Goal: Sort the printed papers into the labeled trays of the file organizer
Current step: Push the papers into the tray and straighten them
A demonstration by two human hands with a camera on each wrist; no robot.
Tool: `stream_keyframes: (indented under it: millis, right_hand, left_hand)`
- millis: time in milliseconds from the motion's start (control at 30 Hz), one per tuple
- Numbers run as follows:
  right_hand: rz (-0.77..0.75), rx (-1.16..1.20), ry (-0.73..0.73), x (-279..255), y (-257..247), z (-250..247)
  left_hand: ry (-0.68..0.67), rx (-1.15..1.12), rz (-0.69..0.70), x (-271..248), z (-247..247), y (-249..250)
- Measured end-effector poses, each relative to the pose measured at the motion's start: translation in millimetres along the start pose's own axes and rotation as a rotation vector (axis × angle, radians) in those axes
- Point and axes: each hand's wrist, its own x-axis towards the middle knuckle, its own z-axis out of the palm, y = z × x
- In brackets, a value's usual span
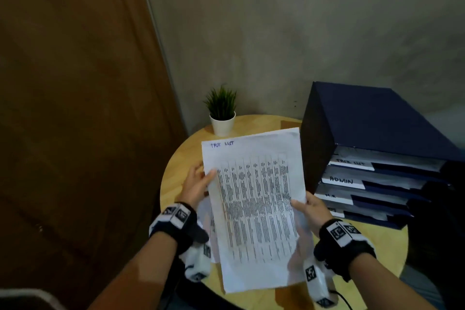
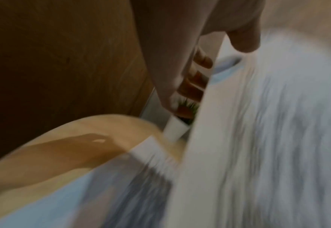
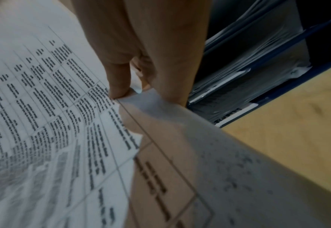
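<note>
A printed sheet [image 1: 254, 199] headed "TASK LIST" in blue pen, covered by a dense table, is held up over the round wooden table [image 1: 181, 156]. My left hand [image 1: 198, 184] pinches its left edge, thumb on the front. My right hand [image 1: 309, 206] pinches its right edge, thumb on the print [image 3: 119, 86]. The dark blue file organizer [image 1: 372, 153] stands at the right, with stacked trays labelled "TASK LIST" [image 1: 351, 162], "ADMIN" [image 1: 341, 180] and one lower, holding papers. More printed paper [image 2: 121, 189] lies on the table under the held sheet.
A small green plant in a white pot [image 1: 222, 114] stands at the table's far edge, just beyond the sheet. A brown wooden door [image 1: 75, 108] is at the left, a grey wall [image 1: 276, 33] behind. The organizer's trays [image 3: 248, 80] are close to my right hand.
</note>
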Motion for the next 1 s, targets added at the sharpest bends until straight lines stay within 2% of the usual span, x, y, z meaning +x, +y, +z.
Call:
stream_keyframes:
  millis: [33,133,200,333,533,633,867,1000]
  right_hand:
    - [0.012,-0.008,-0.016,-1.9,1.8,-3.4]
    - [0.037,-0.019,-0.033,-11.0,0.3,-8.3]
    - [0.036,-0.019,-0.005,-14.2,-3.7,-9.6]
    - [0.037,0.006,0.031,-18.6,-10.3,-14.0]
    - [0.063,0.124,-0.016,-37.9,-23.5,-25.0]
    - [0.045,0.136,-0.036,-47.3,-28.5,-28.7]
    - [0.053,0.080,-0.136,-69.9,-29.4,-34.2]
    - [-0.027,0.084,-0.085,-77.9,-34.5,-37.0]
  left_hand:
    - [0.022,-0.034,0.038,2.4,3.5,17.3]
    - [0.056,0.046,0.207,6.1,15.5,60.5]
    - [0.032,0.091,0.286,6.6,22.8,78.3]
    - [-0.081,0.213,0.253,-1.4,32.8,89.3]
    - [-0.070,0.097,0.150,-20.0,35.3,80.4]
    - [-0.113,0.118,0.160,-27.0,38.9,82.5]
    - [-0.110,0.027,0.240,-32.3,58.6,98.1]
    - [-0.148,0.083,0.291,-39.8,75.7,102.8]
